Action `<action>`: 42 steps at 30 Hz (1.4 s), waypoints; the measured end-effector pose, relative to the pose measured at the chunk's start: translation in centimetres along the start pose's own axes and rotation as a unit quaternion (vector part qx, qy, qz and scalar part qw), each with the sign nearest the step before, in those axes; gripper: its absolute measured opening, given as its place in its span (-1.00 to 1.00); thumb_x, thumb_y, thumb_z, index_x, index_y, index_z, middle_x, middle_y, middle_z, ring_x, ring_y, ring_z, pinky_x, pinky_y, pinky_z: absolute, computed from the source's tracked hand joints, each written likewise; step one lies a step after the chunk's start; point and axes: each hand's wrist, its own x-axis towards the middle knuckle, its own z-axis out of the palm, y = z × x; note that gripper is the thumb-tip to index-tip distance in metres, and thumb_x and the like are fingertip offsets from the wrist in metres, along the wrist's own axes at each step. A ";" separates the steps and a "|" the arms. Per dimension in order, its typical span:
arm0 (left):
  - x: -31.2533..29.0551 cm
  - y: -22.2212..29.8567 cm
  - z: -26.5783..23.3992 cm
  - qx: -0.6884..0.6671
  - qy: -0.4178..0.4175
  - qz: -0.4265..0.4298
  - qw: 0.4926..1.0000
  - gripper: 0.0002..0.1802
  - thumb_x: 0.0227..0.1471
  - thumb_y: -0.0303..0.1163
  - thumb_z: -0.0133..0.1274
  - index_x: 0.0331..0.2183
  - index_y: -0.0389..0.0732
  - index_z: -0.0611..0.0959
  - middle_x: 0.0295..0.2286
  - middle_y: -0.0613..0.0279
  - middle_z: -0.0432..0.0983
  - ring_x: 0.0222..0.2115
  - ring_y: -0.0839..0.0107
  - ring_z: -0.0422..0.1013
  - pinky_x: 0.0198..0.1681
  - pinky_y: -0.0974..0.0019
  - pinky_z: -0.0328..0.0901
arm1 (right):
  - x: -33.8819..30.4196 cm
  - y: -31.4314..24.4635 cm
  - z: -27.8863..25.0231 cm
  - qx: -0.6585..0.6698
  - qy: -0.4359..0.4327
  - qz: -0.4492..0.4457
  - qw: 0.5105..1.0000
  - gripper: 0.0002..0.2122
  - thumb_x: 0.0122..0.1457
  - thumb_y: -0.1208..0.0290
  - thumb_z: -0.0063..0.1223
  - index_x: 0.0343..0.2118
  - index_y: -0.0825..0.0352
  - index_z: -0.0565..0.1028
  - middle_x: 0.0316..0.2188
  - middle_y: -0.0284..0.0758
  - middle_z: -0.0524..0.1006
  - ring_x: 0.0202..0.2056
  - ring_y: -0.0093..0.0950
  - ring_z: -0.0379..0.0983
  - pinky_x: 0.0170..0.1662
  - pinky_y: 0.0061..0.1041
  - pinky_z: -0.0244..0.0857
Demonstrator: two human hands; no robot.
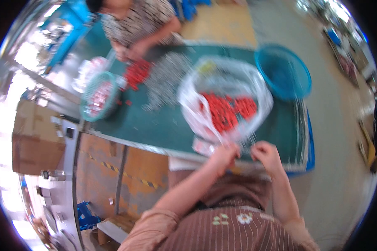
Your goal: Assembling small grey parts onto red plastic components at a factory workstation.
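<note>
Surface (163, 125): green, carrying everything.
Bag (238, 83): clear plastic, near edge, holding red parts (226, 111).
Left hand (224, 155): closed, pinching the bag's rim.
Right hand (267, 154): likewise pinching.
Risk: uneven pulling could spill parts off the edge.

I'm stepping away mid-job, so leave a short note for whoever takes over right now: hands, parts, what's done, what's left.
Left hand and right hand: both at the near table edge, pinching the rim of the clear plastic bag of small red parts; grip closed on it.
The bag sits open on the green table; a blue round plastic basin stands behind it.
Done: bag opened.
Left: red parts remain inside.
</note>
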 end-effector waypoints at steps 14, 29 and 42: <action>1.1 -5.4 0.1 0.151 -0.036 0.159 0.975 -0.82 0.16 -0.34 -0.04 -0.29 -0.28 0.49 -0.53 0.33 0.44 -0.49 0.59 0.34 -0.40 0.46 0.24 | 0.7 6.3 -2.5 -0.341 0.249 -0.213 0.881 -0.90 -0.01 0.70 -0.03 -0.41 0.42 0.47 -0.53 -0.27 0.41 -0.54 -0.47 0.35 -0.43 -0.54 0.23; 1.3 -5.5 0.2 0.173 -0.043 0.197 0.964 -0.82 0.16 -0.35 -0.04 -0.31 -0.29 0.49 -0.57 0.28 0.42 -0.53 0.52 0.35 -0.41 0.41 0.26 | 11.6 -3.5 7.9 -0.532 -0.005 -0.250 0.809 -0.66 -0.01 0.34 0.14 -0.13 0.30 0.45 -0.30 -0.12 0.46 -0.33 -0.11 0.47 -0.25 -0.22 0.37; 0.4 -5.2 0.7 0.176 -0.027 0.129 0.976 -0.79 0.14 -0.28 -0.03 -0.31 -0.24 0.51 -0.57 0.29 0.45 -0.56 0.53 0.36 -0.47 0.38 0.27 | 13.0 -0.6 5.9 -0.496 -0.021 -0.233 0.836 -0.78 -0.01 0.40 0.06 -0.27 0.30 0.53 -0.34 -0.09 0.53 -0.24 -0.12 0.46 -0.15 -0.19 0.33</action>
